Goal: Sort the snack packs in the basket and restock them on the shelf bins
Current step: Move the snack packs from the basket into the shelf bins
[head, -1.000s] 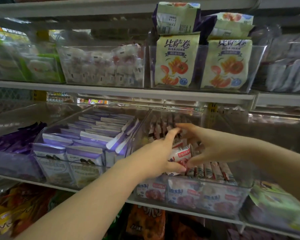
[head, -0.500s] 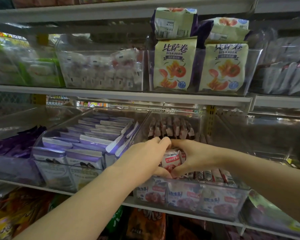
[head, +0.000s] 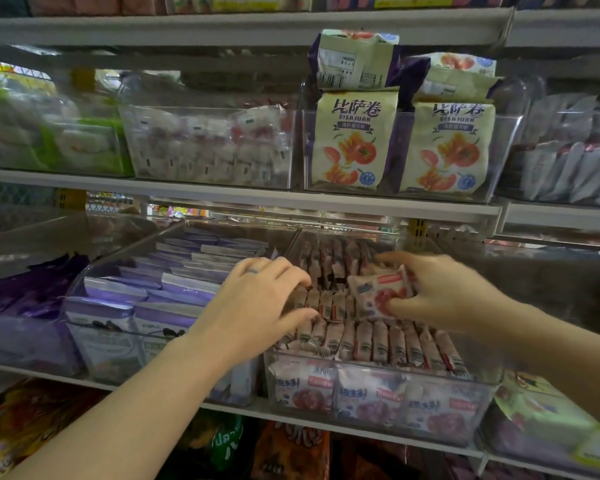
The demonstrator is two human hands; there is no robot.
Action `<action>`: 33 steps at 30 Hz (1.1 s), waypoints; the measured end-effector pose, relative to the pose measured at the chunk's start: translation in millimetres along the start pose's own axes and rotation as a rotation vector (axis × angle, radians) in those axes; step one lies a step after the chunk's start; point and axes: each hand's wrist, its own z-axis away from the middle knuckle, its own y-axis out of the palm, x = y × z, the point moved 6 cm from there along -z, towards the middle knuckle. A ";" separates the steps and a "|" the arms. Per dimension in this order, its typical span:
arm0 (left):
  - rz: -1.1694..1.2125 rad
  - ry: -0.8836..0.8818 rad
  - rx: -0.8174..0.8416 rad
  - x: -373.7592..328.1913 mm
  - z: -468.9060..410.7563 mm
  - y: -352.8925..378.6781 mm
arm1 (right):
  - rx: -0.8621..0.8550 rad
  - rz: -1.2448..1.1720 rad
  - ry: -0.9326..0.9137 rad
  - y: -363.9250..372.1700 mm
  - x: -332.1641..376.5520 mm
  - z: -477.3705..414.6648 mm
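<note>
1. Dim, flat store light; the bottom-row bags (head: 291,452) at 6 o'clock lie in deep shadow.
2. Hazy glare veils the clear bins (head: 66,233) at 9 and 3 o'clock.
3. Edges bow and smear; the right hand (head: 444,296) and its snack pack (head: 378,292) blur slightly.

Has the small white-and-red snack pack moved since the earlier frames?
Yes. The small white-and-red snack pack has shifted right along the clear plastic bin of matching packs, held by the right hand alone; the left hand has parted from it.

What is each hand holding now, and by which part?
The right hand pinches a snack pack at its right edge, thumb on the front. For the left hand, it cannot be told.
</note>
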 end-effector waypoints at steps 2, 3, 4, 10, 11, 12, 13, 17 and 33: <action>0.000 0.001 -0.009 2.1 3.3 3.1 | -0.104 0.294 0.084 -13.4 -18.0 -2.0; -0.005 0.006 -0.014 1.5 4.2 4.5 | -0.134 0.364 0.105 -16.4 -22.7 -5.3; -0.012 0.011 -0.019 0.6 4.6 5.4 | -0.150 0.399 0.116 -17.4 -24.5 -10.2; -0.034 0.026 -0.032 2.6 8.6 8.4 | -0.154 0.615 0.218 2.2 -31.7 -64.2; -0.045 0.032 -0.029 3.0 9.3 8.9 | -0.178 0.633 0.231 4.7 -34.9 -71.5; -0.060 0.041 -0.029 2.9 9.6 9.3 | -0.200 0.625 0.246 8.1 -39.9 -79.1; -0.074 0.050 -0.028 2.2 9.9 9.5 | -0.209 0.587 0.263 12.7 -45.3 -86.1; -0.081 0.069 -0.033 2.2 11.6 10.1 | 0.059 0.259 0.249 56.2 -64.1 -107.4; -0.028 0.114 -0.043 5.0 19.9 9.3 | 0.036 0.285 0.082 67.8 -63.1 -110.1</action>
